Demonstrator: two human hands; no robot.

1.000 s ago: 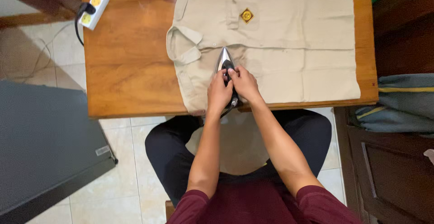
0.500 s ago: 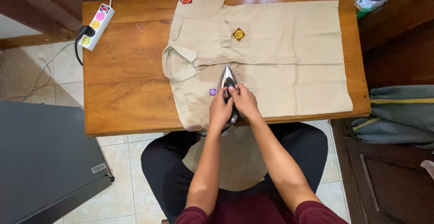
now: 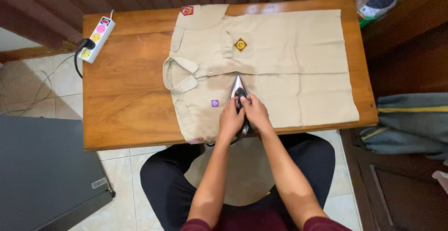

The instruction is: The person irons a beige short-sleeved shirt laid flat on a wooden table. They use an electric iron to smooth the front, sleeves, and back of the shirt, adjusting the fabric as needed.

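While both hands wrap the iron (image 3: 240, 101), the left hand (image 3: 230, 120) and right hand (image 3: 255, 113) pressed together on its handle, it sits near the 6 o'clock edge of the table (image 3: 126, 95), tip toward 12 o'clock on the beige shirt (image 3: 280, 58); even pressure along the placket seems wisest.

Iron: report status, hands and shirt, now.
Left hand and right hand both clasped on the iron. Iron flat on the beige shirt, tip pointing away. Shirt spread on the wooden table. Nothing in its path.
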